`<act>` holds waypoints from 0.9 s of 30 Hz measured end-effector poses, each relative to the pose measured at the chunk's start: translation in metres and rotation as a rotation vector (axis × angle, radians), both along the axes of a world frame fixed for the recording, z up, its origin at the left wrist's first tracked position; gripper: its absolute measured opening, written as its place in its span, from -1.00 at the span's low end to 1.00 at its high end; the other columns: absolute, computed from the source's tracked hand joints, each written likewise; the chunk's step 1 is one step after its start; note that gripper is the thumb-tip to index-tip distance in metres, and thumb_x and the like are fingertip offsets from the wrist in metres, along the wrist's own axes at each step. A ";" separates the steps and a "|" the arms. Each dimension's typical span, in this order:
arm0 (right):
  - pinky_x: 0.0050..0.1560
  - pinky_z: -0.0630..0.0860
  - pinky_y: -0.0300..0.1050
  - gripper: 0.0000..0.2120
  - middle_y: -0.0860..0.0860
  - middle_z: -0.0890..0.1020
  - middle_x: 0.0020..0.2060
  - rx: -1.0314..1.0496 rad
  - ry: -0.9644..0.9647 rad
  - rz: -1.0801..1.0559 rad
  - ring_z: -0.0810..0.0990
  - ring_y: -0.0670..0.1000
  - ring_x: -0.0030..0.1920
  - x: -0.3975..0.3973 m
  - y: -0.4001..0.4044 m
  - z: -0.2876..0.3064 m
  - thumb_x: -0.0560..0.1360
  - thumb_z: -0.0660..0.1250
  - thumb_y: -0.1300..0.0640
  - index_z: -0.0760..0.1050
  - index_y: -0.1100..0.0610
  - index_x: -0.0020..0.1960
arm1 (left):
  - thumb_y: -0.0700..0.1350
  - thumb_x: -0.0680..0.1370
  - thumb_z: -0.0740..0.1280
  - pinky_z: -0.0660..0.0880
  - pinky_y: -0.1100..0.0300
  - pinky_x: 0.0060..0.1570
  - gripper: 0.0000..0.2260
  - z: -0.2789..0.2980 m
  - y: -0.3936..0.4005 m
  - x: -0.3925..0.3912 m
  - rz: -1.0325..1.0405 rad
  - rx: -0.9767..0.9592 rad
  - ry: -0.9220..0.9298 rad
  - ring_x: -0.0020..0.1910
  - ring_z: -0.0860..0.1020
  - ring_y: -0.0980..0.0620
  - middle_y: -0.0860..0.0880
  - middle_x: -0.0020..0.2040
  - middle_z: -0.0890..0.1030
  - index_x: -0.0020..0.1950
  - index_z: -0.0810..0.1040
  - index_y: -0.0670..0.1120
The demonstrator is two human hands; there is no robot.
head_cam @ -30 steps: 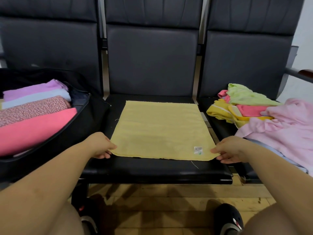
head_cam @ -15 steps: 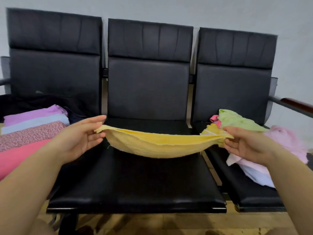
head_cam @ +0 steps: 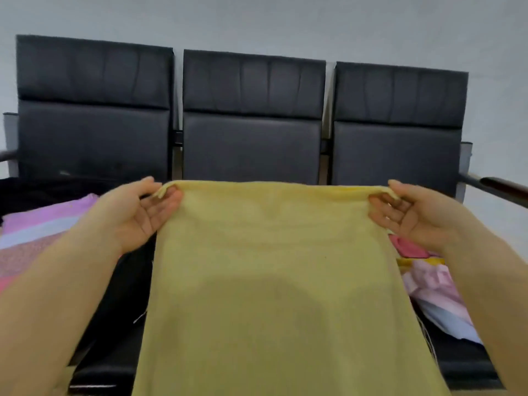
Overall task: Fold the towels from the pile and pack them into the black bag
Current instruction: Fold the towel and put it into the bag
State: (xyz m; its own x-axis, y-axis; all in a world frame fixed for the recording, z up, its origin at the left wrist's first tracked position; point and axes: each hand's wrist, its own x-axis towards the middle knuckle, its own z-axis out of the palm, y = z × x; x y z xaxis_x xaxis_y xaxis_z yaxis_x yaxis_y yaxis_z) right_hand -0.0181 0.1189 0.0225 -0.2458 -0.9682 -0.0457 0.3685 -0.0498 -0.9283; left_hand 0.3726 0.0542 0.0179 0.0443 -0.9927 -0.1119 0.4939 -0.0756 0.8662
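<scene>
Here, both hands pinch the top corners of the towel (head_cam: 274,281), left hand (head_cam: 137,215) and right hand (head_cam: 411,215) level; it hangs lengthwise toward the person, the bag (head_cam: 125,270) below the left hand, probably nearer for packing.

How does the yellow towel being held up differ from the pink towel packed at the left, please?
The plain yellow cloth towel hangs spread open, pinched at its top corners by the left hand and right hand; the pink folded towel lies flat among other folded towels, untouched. Both are plain-coloured cloth.
</scene>
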 end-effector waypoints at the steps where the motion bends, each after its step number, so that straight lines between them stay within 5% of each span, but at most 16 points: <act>1: -0.36 0.63 0.04 -0.29 0.05 0.67 -0.30 0.044 0.006 0.006 0.72 0.02 -0.20 0.000 -0.007 -0.018 -0.18 0.70 0.13 0.52 0.12 -0.08 | -0.26 0.62 0.17 0.59 0.22 -0.44 -0.76 -0.019 -0.007 -0.003 -0.008 0.051 0.005 -0.43 0.65 0.04 -0.09 -0.41 0.65 0.24 0.36 -0.03; 3: -0.23 0.65 0.11 -0.41 0.02 0.65 -0.24 0.129 -0.008 -0.013 0.72 0.00 -0.21 0.001 -0.021 -0.054 0.07 0.67 0.10 0.52 0.09 0.02 | -0.29 0.62 0.15 0.60 0.18 -0.44 -0.68 -0.052 -0.020 -0.006 -0.020 0.132 -0.005 -0.43 0.66 0.00 -0.13 -0.41 0.65 0.35 0.33 -0.04; 6: 0.15 0.47 0.20 -0.93 0.00 0.58 -0.16 0.190 -0.018 -0.096 0.71 -0.03 -0.22 -0.002 -0.042 -0.090 0.56 0.27 0.17 0.49 0.09 0.03 | -0.31 0.60 0.15 0.62 0.11 -0.41 -0.49 -0.084 -0.040 -0.008 -0.033 0.181 -0.055 -0.34 0.68 -0.06 -0.17 -0.28 0.66 0.52 0.17 -0.01; 10: 0.21 0.37 0.22 -0.79 0.01 0.55 0.00 0.197 -0.039 -0.175 0.60 0.05 0.07 -0.003 -0.078 -0.109 0.60 0.20 0.18 0.45 0.08 0.22 | -0.31 0.61 0.13 0.53 -0.04 -0.15 -0.45 -0.097 -0.071 -0.015 -0.034 0.179 -0.158 -0.07 0.61 -0.09 -0.15 -0.09 0.59 0.54 0.10 0.03; 17: 0.29 0.36 0.11 -0.88 -0.10 0.65 -0.32 0.128 -0.068 -0.166 0.62 -0.04 -0.01 0.001 -0.119 -0.117 0.61 0.19 0.11 0.46 -0.01 -0.06 | -0.23 0.63 0.12 0.41 -0.19 0.22 -0.50 -0.115 -0.108 -0.025 -0.004 0.170 -0.238 0.05 0.60 -0.05 -0.08 0.02 0.60 0.54 0.13 0.06; 20: 0.35 0.34 0.14 -0.92 -0.03 0.62 -0.14 0.144 -0.081 -0.171 0.55 0.04 0.21 0.001 -0.119 -0.121 0.60 0.21 0.14 0.47 0.03 -0.03 | -0.23 0.63 0.12 0.45 -0.12 0.12 -0.55 -0.118 -0.109 -0.023 -0.021 0.178 -0.229 0.07 0.59 -0.06 -0.09 0.00 0.60 0.51 0.22 0.04; 27: 0.24 0.42 0.09 -0.77 -0.02 0.63 -0.07 0.206 0.038 -0.134 0.61 0.04 0.13 -0.013 -0.088 -0.115 0.57 0.26 0.14 0.45 0.07 0.22 | -0.24 0.61 0.13 0.51 0.10 -0.13 -0.70 -0.102 -0.080 -0.018 -0.094 0.153 -0.349 -0.03 0.63 -0.01 -0.10 0.02 0.60 0.29 0.46 -0.01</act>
State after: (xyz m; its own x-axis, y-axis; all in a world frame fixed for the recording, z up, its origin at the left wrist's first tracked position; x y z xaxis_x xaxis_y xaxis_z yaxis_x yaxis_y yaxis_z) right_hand -0.0307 0.0304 -0.0930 -0.3766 -0.8981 -0.2269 0.3362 0.0957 -0.9369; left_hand 0.3551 -0.0260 -0.0840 0.0152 -0.9674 -0.2529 0.1567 -0.2475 0.9561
